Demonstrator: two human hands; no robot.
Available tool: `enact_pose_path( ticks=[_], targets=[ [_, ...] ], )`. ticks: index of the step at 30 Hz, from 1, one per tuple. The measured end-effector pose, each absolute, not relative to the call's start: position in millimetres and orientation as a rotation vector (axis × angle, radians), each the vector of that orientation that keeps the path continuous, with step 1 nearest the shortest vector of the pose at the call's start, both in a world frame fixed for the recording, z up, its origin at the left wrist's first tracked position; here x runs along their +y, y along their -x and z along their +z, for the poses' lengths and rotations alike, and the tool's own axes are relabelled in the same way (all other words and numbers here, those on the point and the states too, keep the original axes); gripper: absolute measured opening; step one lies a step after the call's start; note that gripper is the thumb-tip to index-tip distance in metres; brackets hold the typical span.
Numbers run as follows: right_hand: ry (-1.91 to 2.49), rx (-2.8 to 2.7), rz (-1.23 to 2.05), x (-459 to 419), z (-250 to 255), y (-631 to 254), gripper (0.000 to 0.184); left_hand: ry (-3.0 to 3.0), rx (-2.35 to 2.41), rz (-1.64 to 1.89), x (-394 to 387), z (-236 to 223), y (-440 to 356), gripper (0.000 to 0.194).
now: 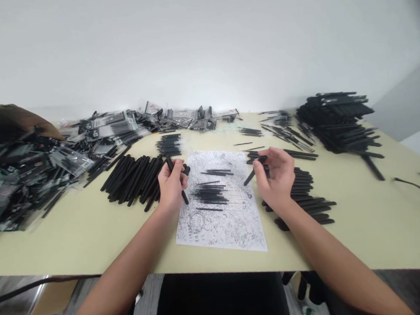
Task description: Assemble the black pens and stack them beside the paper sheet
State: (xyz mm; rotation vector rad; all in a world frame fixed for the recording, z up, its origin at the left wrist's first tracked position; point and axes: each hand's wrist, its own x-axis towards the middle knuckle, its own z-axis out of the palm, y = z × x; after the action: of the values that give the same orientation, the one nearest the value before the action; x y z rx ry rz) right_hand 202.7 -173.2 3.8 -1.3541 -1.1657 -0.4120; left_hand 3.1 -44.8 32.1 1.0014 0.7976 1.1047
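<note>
My left hand point(171, 182) is closed round a black pen barrel point(184, 196), which slants down over the left edge of a scribbled white sheet of paper point(219, 234). Above the sheet's right edge, my right hand point(277, 174) pinches a short, dark pen part point(249, 177); whether it is a cap or part of a barrel is unclear. Between the hands, a small pile of thin black pen refills point(211, 194) lies on the paper. Thick black pen barrels point(132, 180) are heaped beside my left hand. More black pens point(310, 203) lie under and beside my right wrist.
Clear printed pen packets point(109, 126) and a dark heap of them point(11, 178) spread over the left and back of the table point(129, 241). A tall stack of black pens point(338, 120) stands at back right. Refill bundles point(169, 145) lie behind the paper; a thin cable point(419, 189) lies right.
</note>
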Motion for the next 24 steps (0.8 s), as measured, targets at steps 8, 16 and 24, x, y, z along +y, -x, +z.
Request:
enact_pose_path(
  ticks=[8,16,24],
  targets=[
    [1.393,-1.196,-0.212,-173.0,6.8,-196.6,0.051,-1.199,0.723,1.118,-47.3,24.9,-4.1,0.041],
    [1.413,-1.278,-0.120,-175.5,7.6,-201.5,0.052,-1.218,0.721,1.221,-46.5,19.7,-3.6,0.033],
    [1.377,-1.377,-0.116,-176.2,8.0,-195.2,0.050,-1.281,0.710,1.106,-48.7,23.9,-2.1,0.032]
  ],
)
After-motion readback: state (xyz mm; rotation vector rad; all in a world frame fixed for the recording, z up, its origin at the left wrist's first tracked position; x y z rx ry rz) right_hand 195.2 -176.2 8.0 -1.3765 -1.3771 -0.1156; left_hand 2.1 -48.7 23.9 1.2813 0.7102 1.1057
